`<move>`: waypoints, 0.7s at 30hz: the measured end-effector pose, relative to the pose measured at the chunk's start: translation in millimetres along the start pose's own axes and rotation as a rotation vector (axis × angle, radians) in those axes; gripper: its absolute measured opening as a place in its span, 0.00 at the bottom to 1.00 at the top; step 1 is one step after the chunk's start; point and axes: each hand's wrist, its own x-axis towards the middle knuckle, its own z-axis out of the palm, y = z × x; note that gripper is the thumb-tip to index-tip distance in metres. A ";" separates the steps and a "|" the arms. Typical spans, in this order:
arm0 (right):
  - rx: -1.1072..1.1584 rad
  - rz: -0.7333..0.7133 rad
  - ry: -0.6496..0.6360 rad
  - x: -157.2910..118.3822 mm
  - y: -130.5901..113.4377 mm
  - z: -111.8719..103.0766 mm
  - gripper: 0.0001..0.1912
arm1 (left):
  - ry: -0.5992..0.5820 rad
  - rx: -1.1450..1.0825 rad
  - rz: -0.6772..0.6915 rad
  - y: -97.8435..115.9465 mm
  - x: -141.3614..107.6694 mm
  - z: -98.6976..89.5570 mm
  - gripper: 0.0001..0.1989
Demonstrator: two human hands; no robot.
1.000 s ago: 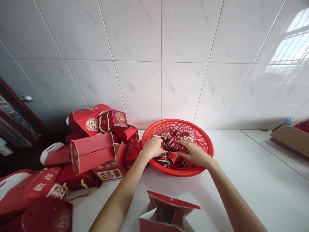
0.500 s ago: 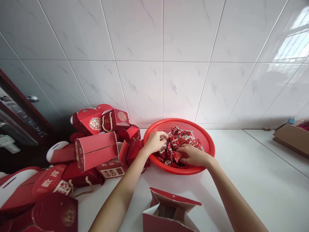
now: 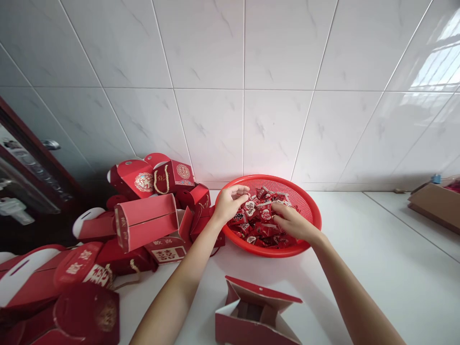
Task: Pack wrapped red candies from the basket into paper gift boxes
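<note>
A red plastic colander (image 3: 313, 211) holds a heap of red-wrapped candies (image 3: 257, 229) with white and dark print. My left hand (image 3: 230, 203) is over the colander's left side, its fingers curled toward the thumb; what lies inside them is hidden. Across the heap, my right hand (image 3: 294, 223) pinches a red candy packet (image 3: 266, 211) between thumb and fingers, just above the others. Nearer to me, between my forearms, stands a red paper gift box (image 3: 251, 328) with its top open and its flap raised. No candy shows in the visible part of its inside.
Several red gift boxes (image 3: 147, 218) are piled on the left, some with rope handles, close against the colander. A brown cardboard box (image 3: 433, 203) sits at the far right of the white counter (image 3: 362, 249). White wall tiles (image 3: 278, 134) rise behind.
My right hand has lifted from deep in the candies and now grips one packet. My left hand has risen slightly, its fingers a little straighter. The view has shifted slightly.
</note>
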 end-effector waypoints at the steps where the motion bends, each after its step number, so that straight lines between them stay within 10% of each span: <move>1: 0.034 0.004 0.033 0.3 0.6 -1.3 0.18 | 0.019 -0.022 0.006 1.0 -0.4 1.4 0.10; 8: 0.470 -0.015 0.170 -1.2 -1.1 -5.5 0.17 | 0.041 -0.077 0.075 3.8 -5.0 15.5 0.11; 21: 0.631 -0.057 0.279 -2.3 -8.6 -9.2 0.20 | -0.139 -0.198 -0.056 8.9 -10.9 17.3 0.15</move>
